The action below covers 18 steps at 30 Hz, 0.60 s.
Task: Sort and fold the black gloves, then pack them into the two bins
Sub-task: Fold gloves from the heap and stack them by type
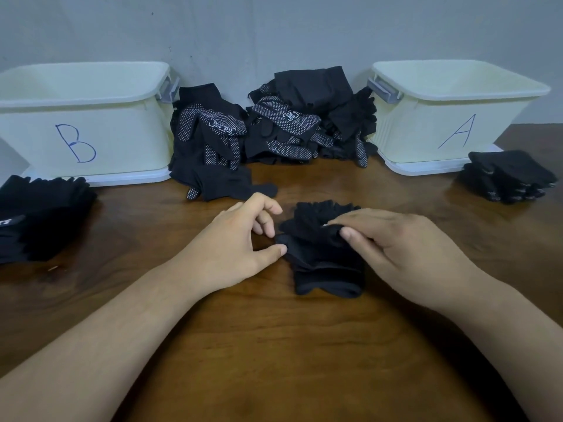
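Pinching a folded black knit glove [326, 269] on the brown wooden table [274, 345] with the right hand [405, 248], touching its edge with the thumb of the loosely curled left hand [234, 248].

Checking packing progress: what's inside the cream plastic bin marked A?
The cream plastic bin A shows only bare upper inner walls; its front wall hides the floor.
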Available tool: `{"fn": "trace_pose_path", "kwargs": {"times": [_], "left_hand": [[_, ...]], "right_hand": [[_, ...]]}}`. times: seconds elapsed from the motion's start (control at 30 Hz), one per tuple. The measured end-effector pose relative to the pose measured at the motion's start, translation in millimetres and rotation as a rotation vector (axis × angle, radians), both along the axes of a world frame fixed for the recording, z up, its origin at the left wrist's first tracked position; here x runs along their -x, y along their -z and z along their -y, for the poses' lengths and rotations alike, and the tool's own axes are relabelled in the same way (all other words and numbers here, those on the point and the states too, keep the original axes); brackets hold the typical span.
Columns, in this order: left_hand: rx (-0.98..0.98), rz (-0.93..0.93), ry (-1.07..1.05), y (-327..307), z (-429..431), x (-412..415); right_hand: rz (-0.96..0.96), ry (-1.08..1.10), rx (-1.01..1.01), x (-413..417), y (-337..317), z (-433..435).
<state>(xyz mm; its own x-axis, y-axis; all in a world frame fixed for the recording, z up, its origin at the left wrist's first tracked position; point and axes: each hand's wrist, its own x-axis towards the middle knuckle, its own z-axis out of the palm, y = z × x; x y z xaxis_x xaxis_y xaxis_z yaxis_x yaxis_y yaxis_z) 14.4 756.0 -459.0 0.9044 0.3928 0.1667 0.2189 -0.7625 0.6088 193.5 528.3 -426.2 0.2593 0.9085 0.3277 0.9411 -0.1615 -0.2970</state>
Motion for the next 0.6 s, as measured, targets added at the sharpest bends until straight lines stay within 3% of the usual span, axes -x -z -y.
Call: {"fn": "trace_pose_path", "kwargs": {"times": [0.13,0.6], "left_hand": [[0.019,0.008,0.002,0.0,0.9,0.0],[0.002,0.031,0.028,1.1,-1.8,-1.5]], "right_hand": [[-0.026,-0.005,-0.079,2.6,-3.0,2.7],[-0.211,-0.121,0.041,4.0,5.3,-2.8]]}}
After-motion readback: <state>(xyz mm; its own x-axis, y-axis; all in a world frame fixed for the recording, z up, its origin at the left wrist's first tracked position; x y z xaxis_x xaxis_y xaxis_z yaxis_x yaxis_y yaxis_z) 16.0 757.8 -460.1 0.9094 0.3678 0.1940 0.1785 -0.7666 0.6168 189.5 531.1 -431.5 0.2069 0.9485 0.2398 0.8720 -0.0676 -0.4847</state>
